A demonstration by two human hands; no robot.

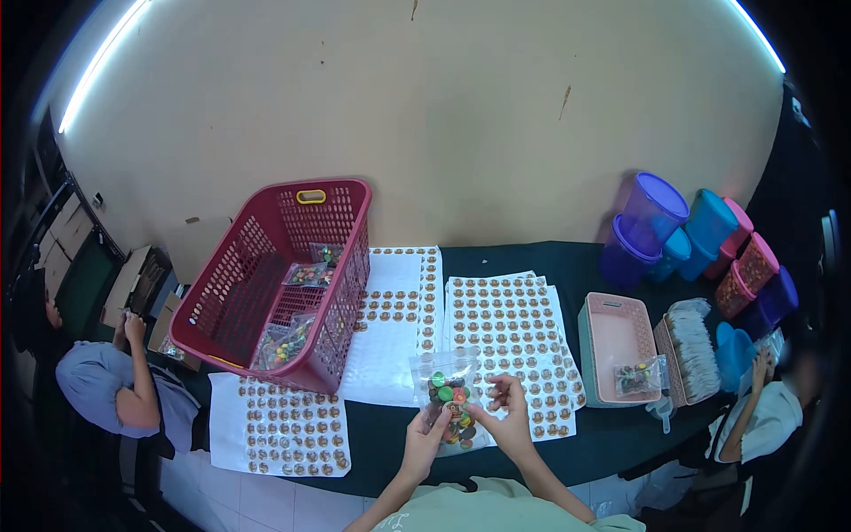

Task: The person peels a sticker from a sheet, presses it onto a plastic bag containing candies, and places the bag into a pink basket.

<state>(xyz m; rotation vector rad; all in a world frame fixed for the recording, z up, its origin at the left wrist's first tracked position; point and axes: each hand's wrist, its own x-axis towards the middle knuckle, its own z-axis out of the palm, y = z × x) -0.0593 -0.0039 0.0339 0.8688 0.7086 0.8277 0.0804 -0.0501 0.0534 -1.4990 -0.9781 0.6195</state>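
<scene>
Your left hand (422, 443) pinches a clear plastic bag of multicoloured sweets (446, 392) above the dark surface (381, 439)'s near edge; your right hand (510, 426) has fingers loosely parted. Likely light, pliable, slippery: grip its sides.

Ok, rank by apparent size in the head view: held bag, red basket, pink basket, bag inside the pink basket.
1. Red basket
2. Pink basket and held bag: too alike to rank, and the held bag is nearer the camera
3. Bag inside the pink basket
</scene>
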